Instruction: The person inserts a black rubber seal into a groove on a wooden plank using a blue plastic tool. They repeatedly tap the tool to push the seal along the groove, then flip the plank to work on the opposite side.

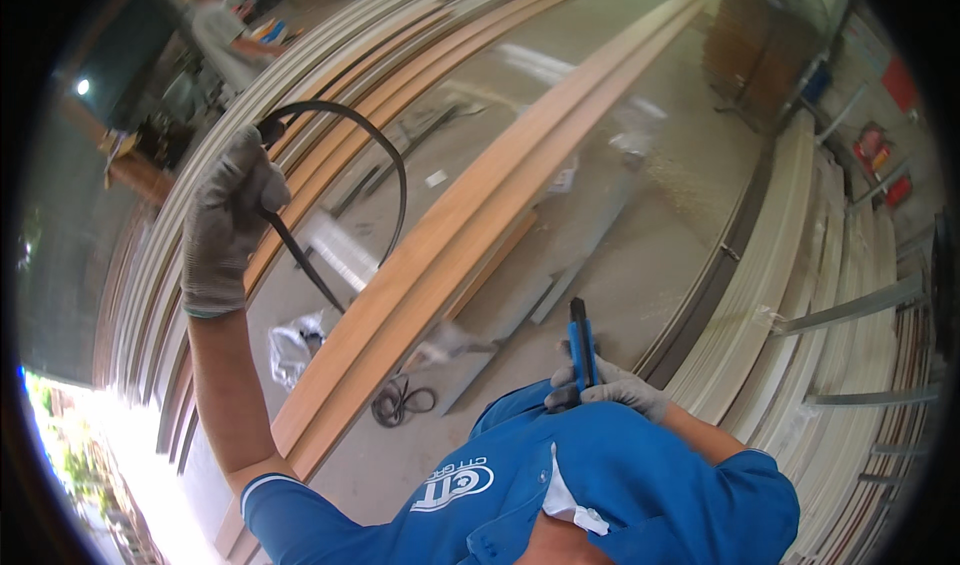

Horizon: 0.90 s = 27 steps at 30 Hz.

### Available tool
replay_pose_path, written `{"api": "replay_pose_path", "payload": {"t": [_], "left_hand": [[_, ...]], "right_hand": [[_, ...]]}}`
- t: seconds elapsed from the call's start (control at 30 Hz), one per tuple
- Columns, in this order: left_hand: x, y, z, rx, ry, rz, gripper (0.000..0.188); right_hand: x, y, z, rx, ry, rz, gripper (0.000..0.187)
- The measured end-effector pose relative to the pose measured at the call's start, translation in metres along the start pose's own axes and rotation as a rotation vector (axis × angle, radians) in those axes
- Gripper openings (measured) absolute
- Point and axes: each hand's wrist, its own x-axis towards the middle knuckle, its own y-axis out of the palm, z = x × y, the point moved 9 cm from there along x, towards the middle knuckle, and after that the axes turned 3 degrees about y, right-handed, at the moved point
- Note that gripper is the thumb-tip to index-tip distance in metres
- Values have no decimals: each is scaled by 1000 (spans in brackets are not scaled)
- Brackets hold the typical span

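My left hand [235, 215], in a grey knitted glove, is raised at the left with its fingers closed round a flexible black strip [300, 253]. The strip arcs out to the right in a wide loop, and one length hangs down toward the wood-toned boards. My right hand [622, 393], also gloved, is close to my chest and wrapped round a blue and black utility knife [582, 350]. The knife points upward; whether a blade is out I cannot make out. Long wood-toned boards [480, 205] run diagonally between my two hands.
More long profiles [430, 50] lie stacked at the left and back. Pale profiles [760, 295] rest on a metal rack [860, 305] at the right. A coiled black cord [402, 402] and clear plastic wrap [292, 350] lie below the boards. Another person [222, 35] stands at the far left.
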Motion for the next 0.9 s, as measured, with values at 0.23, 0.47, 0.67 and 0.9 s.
{"api": "replay_pose_path", "payload": {"t": [0.23, 0.47, 0.67, 0.9], "left_hand": [[144, 205, 38, -44, -31, 260, 29], [238, 337, 108, 180, 81, 345, 28], [278, 386, 220, 1394, 221, 215, 85], [269, 414, 321, 1475, 42, 634, 114]], "right_hand": [[-70, -129, 133, -302, -275, -342, 80], [-153, -239, 266, 9, -831, -511, 60], [-183, -253, 345, -453, -945, -859, 44], [-169, -280, 430, -999, -866, -1282, 13]]}}
